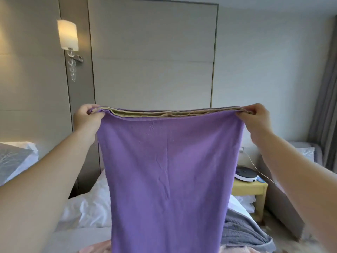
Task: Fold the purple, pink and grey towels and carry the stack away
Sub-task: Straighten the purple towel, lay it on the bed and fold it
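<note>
Left hand (88,117): I pinch the top left corner of the purple towel (169,170), fingers curled over its hem.
Right hand (255,115): I pinch the top right corner the same way.
Purple towel: it hangs in the air between my 2 hands, top edge pulled level, tan hems layered along it (how many layers, I cannot tell).
Pink towel (235,250): on the bed (69,240) below, showing either side of the purple one.
Grey towel (242,232): rumpled at lower right, touching the pink.
Pillow (91,207): white, behind the purple towel, left.
Lamp (67,35): lit, on the wall upper left.
</note>
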{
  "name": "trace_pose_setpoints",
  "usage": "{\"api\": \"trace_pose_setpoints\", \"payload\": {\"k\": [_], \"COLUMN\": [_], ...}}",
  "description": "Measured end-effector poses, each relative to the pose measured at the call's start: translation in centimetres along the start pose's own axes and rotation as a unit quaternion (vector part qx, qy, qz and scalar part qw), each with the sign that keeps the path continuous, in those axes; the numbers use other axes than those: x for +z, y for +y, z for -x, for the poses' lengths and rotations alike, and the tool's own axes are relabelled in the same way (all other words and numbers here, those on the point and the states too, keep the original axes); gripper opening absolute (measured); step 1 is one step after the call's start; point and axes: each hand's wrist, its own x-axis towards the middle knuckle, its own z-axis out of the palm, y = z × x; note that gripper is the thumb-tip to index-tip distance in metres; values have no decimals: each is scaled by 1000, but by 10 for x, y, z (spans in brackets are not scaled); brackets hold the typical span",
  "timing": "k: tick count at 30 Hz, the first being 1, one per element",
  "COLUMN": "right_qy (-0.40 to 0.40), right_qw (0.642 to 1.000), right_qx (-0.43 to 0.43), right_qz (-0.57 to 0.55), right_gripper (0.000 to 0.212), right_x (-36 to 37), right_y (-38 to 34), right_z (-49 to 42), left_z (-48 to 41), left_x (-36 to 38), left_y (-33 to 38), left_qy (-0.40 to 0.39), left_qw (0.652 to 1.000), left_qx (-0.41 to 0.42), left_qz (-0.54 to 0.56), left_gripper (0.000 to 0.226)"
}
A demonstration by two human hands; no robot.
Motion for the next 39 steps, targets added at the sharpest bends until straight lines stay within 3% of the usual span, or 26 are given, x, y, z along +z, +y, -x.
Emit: {"api": "trace_pose_setpoints", "payload": {"k": [5, 8, 13, 16, 21, 23, 27, 33, 37, 39], "right_qy": [18, -9, -181, -265, -331, -345, -373, -382, -424, -432], "right_qw": [996, 997, 965, 909, 846, 833, 813, 789, 747, 743], "right_qx": [-12, 36, 161, 206, 242, 254, 237, 199, 162, 150], "right_qz": [-90, -65, 102, 247, 341, 351, 380, 438, 486, 489], "right_gripper": [17, 19, 15, 19, 22, 34, 37, 17, 14, 15], "right_x": [-36, -63, -121, -157, -208, -230, -274, -351, -396, -415], "right_y": [-59, -49, 28, 73, 126, 147, 176, 180, 180, 182], "right_z": [11, 47, 170, 273, 436, 489, 575, 684, 746, 772], "left_z": [15, 59, 160, 237, 373, 427, 519, 620, 686, 718], "left_x": [-39, -76, -163, -224, -315, -347, -403, -475, -526, -546], "left_y": [82, 83, 7, -58, -148, -175, -208, -221, -226, -228], "left_qy": [-27, -65, -166, -253, -357, -353, -318, -331, -359, -357], "left_qw": [997, 995, 982, 944, 843, 830, 834, 815, 796, 794], "left_qx": [49, 13, -79, -102, -160, -177, -171, -122, -150, -165], "left_qz": [49, 69, -43, -184, -369, -394, -418, -460, -463, -463], "left_gripper": [26, 29, 21, 17, 16, 22, 28, 27, 34, 37]}}
